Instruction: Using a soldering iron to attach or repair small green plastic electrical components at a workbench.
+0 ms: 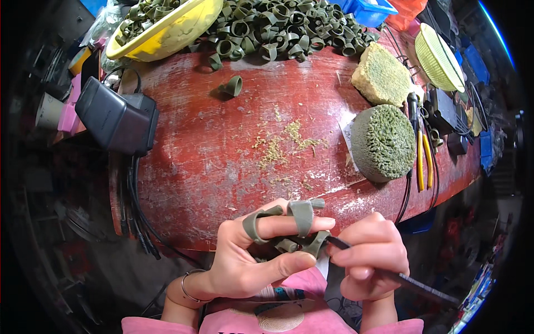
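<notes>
My left hand (245, 253) is at the table's near edge, with olive-green ring-shaped pieces around its fingers. Thumb and forefinger pinch one such green ring piece (316, 244), and another green ring piece (302, 216) wraps the forefinger. My right hand (371, 255) grips a long, thin, dark flat tool (420, 286); its far end meets the pinched ring, and its exact kind is unclear. A single loose green ring piece (235, 86) lies farther back on the red table (194, 139).
At the back are a big pile of green ring pieces (272, 28) and a yellow basin (167, 33). To the right stand a tan foam-like block (381, 75), a round green-topped block (391, 142) and yellow-handled pliers (421, 161). A black box-shaped device (119, 117) with cables sits left. Yellowish shavings (283, 146) dot the middle.
</notes>
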